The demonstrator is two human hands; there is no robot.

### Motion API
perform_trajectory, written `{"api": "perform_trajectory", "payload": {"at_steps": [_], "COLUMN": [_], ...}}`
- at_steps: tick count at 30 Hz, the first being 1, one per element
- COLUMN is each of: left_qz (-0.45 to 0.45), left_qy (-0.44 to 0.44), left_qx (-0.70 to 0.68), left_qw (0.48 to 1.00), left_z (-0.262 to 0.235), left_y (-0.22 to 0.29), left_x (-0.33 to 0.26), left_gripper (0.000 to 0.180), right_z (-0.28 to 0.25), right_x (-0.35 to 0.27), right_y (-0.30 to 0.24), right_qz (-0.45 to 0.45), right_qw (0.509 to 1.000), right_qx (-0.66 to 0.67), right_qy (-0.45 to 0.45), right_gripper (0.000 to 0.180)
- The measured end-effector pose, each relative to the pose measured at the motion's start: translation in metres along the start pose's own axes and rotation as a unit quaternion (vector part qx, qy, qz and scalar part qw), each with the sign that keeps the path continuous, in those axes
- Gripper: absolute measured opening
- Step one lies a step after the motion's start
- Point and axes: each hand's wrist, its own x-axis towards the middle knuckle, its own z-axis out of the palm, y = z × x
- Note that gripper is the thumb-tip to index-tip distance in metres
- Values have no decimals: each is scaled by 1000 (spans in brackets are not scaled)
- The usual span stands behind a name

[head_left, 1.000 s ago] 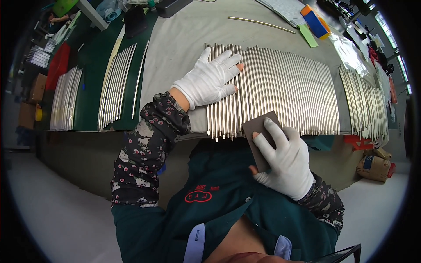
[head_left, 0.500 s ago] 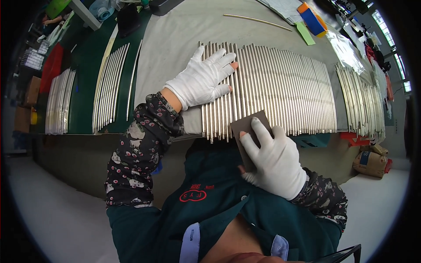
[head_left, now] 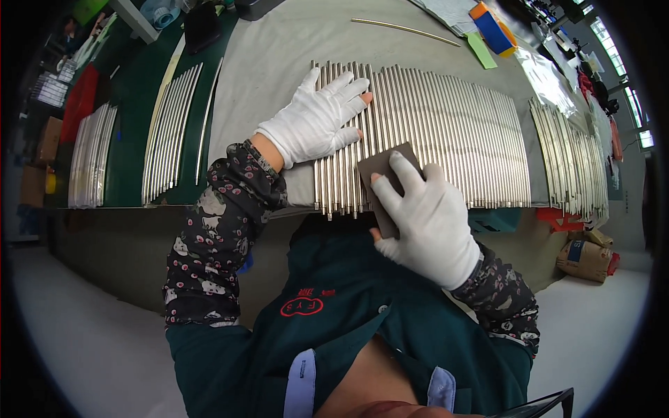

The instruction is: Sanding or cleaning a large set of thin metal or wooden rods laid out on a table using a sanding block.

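Head view, left to right. At far left, a bundle of pale rods (head_left: 89,157) lies on the green bench surface (head_left: 132,139), with a second, curved bundle (head_left: 167,136) just beside it. The grey mat (head_left: 272,63) carries a long row of metal rods (head_left: 446,132) laid side by side, near ends at the table edge. The left hand (head_left: 313,120), in a white glove, rests flat and spread on the left part of the row, fingers wide, gripping nothing. The right hand (head_left: 428,216), also gloved, presses a dark abrasive pad (head_left: 383,184) against the near ends of the rods, fingers on top. A further group of rods (head_left: 568,157) lies at right; a single thin rod (head_left: 404,28) and an orange-blue block (head_left: 493,19) lie beyond.
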Motion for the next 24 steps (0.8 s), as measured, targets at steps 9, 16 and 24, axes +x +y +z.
{"api": "perform_trajectory", "payload": {"at_steps": [9, 16, 24], "left_qz": [-35, -37, -50], "left_qy": [-10, -54, -21], "left_qx": [-82, -135, -71], "left_qw": [996, 989, 996], "left_z": [-17, -36, -18], "left_y": [33, 110, 105], "left_x": [-9, -28, -17], "left_gripper": [89, 112, 103], "right_z": [-17, -3, 3], "right_x": [-74, -87, -90], "right_y": [47, 58, 70], "right_qz": [127, 176, 190], "right_qw": [972, 965, 953], "right_qx": [-13, -19, -31], "right_qy": [196, 192, 233], "right_gripper": [63, 65, 66]}}
